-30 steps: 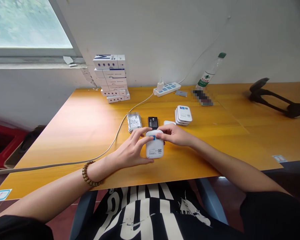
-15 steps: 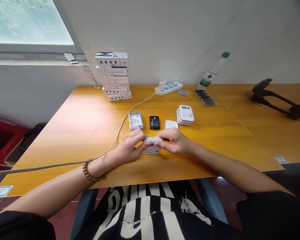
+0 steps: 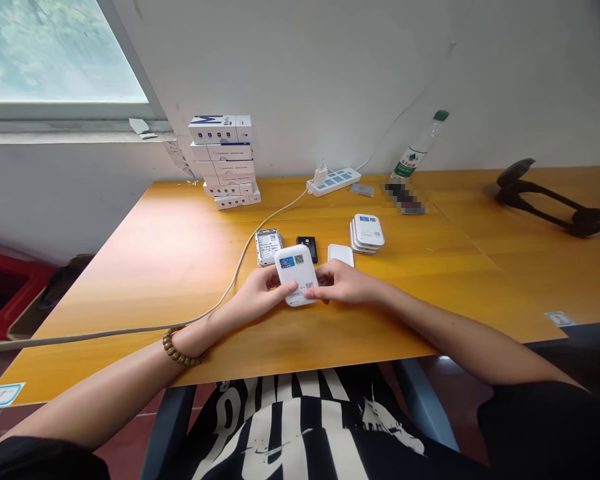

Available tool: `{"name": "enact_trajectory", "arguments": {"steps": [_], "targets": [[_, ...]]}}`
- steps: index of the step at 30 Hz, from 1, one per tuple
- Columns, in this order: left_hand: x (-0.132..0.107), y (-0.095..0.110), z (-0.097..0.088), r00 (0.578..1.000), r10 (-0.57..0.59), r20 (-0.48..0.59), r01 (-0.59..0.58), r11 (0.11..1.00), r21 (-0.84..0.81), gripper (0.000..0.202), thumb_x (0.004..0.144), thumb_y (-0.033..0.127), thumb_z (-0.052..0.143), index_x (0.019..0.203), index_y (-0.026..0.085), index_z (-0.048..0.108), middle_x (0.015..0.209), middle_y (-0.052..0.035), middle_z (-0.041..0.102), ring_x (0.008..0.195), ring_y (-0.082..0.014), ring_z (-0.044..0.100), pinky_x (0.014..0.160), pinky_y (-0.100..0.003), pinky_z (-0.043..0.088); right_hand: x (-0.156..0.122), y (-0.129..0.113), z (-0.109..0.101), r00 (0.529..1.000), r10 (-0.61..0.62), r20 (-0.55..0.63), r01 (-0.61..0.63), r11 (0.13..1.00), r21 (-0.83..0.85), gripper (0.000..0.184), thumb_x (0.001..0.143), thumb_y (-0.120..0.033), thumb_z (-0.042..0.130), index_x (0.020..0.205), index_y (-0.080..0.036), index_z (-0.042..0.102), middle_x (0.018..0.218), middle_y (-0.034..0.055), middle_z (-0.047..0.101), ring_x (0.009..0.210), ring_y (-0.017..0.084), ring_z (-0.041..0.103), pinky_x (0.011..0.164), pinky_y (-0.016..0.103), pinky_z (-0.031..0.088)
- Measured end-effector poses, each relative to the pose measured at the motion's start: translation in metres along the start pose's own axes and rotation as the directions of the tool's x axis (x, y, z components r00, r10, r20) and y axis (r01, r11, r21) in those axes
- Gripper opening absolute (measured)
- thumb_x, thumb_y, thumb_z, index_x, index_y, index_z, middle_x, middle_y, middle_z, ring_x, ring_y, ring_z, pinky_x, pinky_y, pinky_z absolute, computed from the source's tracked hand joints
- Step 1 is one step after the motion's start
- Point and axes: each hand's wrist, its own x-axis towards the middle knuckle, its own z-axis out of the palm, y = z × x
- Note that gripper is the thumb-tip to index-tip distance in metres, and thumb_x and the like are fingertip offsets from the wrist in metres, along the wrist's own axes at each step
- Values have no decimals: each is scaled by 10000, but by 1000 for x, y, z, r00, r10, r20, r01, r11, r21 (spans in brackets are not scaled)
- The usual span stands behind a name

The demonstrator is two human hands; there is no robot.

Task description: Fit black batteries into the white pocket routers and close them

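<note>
Two hands hold one flat white box with round corners [image 3: 291, 270], right in front of the person, over the near part of the bench [image 3: 380, 320]. The left hand [image 3: 260, 288] pinches it low on its left side, with the thumb on the front and the other fingers going behind. The right hand [image 3: 347, 281] pinches the low right side the same way, its thumb on the front and its fingers curled in at the back. The white box leans a bit to the left, and its face has a blue sticker and little square codes.

Just past the hands, some small things lie in a row. On the left is an open case [image 3: 269, 247] with a printed label. Next is a black battery [image 3: 309, 247], partly hidden by the white box. Then comes a plain white piece [image 3: 341, 255], just beside the right hand. Past that sits a small pile of white boxes [image 3: 368, 231].

A gray cord [image 3: 237, 272] runs across the bench, left of the open case. Near the wall stand a tall stack of cartons [image 3: 225, 160], a power strip [image 3: 339, 179] and a bottle with a green cap [image 3: 411, 159].
</note>
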Motion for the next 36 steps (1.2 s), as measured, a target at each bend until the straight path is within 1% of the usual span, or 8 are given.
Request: {"name": "enact_trajectory", "arguments": {"steps": [4,10,15,17,20,27,31,36], "targets": [[-1,3,2,979,-107,174,114,993,-31,494,985,584,715,1192,139,772,1077,-134,818,849,-223,749,713,-319,626,2,-2,2,999,-26,-37,28,997,70,455,868,-600,801,951,-153,779,767,20,704,616,142,584,564,270,455],[-6,1,-1,983,-145,109,141,989,45,560,1009,660,622,1036,123,776,656,-18,652,550,-122,530,526,-243,439,0,-10,5,997,-61,-45,63,997,33,459,907,-583,768,1005,-135,789,698,-6,648,597,125,521,554,265,388],[-5,3,-3,973,-217,81,206,970,132,721,1024,777,457,738,148,665,584,-14,563,516,-111,465,496,-247,339,0,-5,2,999,-44,9,44,998,-51,522,931,-623,748,1176,-162,768,924,66,756,778,202,683,668,310,546],[-3,5,-3,972,-226,59,214,962,172,717,1020,780,458,686,165,618,549,3,515,493,-104,422,479,-252,297,0,-4,1,974,-155,-168,122,974,-192,809,854,-634,837,1502,-210,599,1312,153,719,1078,299,716,818,402,617],[-1,6,-1,973,-230,27,222,958,179,697,1017,771,460,665,183,586,535,5,513,481,-110,418,469,-260,282,-4,-6,1,873,-408,-268,229,828,-512,1333,758,-628,929,1758,-276,121,1746,226,307,1542,429,425,1124,590,532],[-1,2,7,963,-222,154,202,970,134,520,981,638,629,771,162,647,625,4,594,534,-108,459,514,-248,327,-5,-7,5,867,-497,-39,300,583,-755,1264,845,-452,876,1768,-211,47,1692,267,384,1564,457,394,1245,661,392],[-2,5,3,979,-122,164,98,984,149,294,1010,455,628,996,169,695,739,-7,671,630,-137,578,593,-258,432,-11,-3,-41,894,-431,-125,214,653,-726,1167,813,-380,848,1757,-217,182,1730,213,392,1612,436,356,1300,638,334],[-2,5,-8,989,147,-26,-121,891,437,180,1034,320,559,971,208,686,757,-5,670,695,-153,604,663,-284,478,-40,-5,-132,892,-9,-452,-287,760,-583,1042,790,-438,826,1713,-275,369,1790,105,337,1644,429,317,1343,579,298]]}}
